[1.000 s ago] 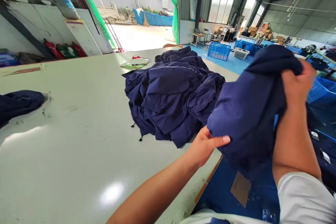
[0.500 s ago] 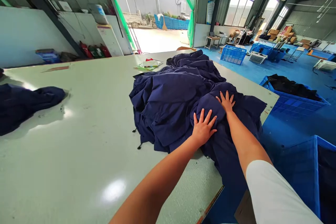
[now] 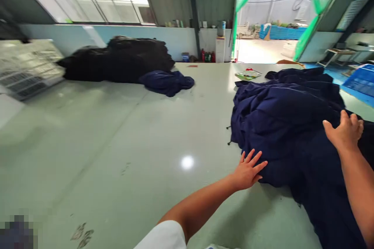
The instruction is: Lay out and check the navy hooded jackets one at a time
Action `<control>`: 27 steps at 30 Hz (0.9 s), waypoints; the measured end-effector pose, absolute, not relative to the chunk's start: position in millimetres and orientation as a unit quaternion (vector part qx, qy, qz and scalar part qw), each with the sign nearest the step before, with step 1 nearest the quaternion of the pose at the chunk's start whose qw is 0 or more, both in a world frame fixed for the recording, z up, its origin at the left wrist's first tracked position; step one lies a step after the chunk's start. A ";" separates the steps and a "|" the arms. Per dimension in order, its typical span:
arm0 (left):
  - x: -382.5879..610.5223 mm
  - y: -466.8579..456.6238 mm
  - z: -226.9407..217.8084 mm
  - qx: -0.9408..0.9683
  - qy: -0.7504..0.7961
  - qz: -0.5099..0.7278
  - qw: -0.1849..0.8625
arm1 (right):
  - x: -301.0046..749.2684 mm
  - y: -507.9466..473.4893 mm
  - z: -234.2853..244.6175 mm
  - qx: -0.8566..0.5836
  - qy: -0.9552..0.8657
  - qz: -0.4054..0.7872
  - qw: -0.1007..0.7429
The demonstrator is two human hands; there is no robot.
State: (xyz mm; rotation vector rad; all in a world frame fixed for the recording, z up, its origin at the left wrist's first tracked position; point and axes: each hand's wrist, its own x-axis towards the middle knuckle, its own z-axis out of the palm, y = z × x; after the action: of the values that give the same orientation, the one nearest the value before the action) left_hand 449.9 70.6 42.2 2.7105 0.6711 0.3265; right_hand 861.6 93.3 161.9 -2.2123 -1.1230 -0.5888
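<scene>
A rumpled heap of navy blue garments [image 3: 280, 113] lies on the right part of the pale green table [image 3: 122, 140], partly hanging over the near edge. Two dark cord ends stick out on its left side. My left hand [image 3: 248, 170], fingers spread, is at the heap's lower left edge; whether it presses on the cloth I cannot tell. Over the right part of the heap is my right hand [image 3: 346, 130], thumb apart from the fingers and nothing seen in its grip. A smaller navy garment [image 3: 168, 82] lies farther off, left of the heap.
Large black bundles [image 3: 117, 59] rest at the table's far left, beside a blurred pale stack [image 3: 29, 62]. A clear packet with a red item [image 3: 248, 73] lies behind the heap. One blue crate [image 3: 360, 83] stands on the floor at right.
The view has swung left, bringing the black bundles into sight. My left hand has shifted from the heap's top to its left edge. The right hand's fingers are less spread.
</scene>
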 end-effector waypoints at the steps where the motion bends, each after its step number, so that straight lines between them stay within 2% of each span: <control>1: 424.2 72.1 31.7 0.938 0.278 0.100 0.180 | 827.8 108.4 157.3 -0.798 -0.476 -0.236 0.285; 5: 310.2 88.7 -1.6 0.877 0.433 0.045 0.203 | 656.5 156.7 119.8 -0.704 -0.656 -0.167 0.213; 11: 101.2 154.4 -26.0 0.737 0.655 -0.036 0.161 | 407.1 203.3 22.0 -0.673 -0.727 0.135 -0.015; 13: 31.5 180.7 -29.6 0.695 0.704 -0.045 0.138 | 334.0 216.6 -3.6 -0.655 -0.729 0.194 -0.050; 16: -55.6 220.1 -35.4 0.658 0.744 -0.047 0.102 | 238.1 242.1 -31.4 -0.633 -0.742 0.219 -0.029; 19: -108.5 261.2 -42.0 0.671 0.738 -0.021 0.076 | 169.2 281.0 -49.1 -0.622 -0.759 0.190 0.017; 27: -122.6 348.7 -59.5 0.649 0.757 0.072 0.031 | 106.0 447.6 -56.6 -0.660 -0.740 0.128 0.031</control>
State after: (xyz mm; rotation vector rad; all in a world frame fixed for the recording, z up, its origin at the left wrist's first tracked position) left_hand -122.6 348.7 -59.5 1.9997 2.3328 0.2216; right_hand 106.0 447.6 -56.6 -2.0333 -2.2805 0.3936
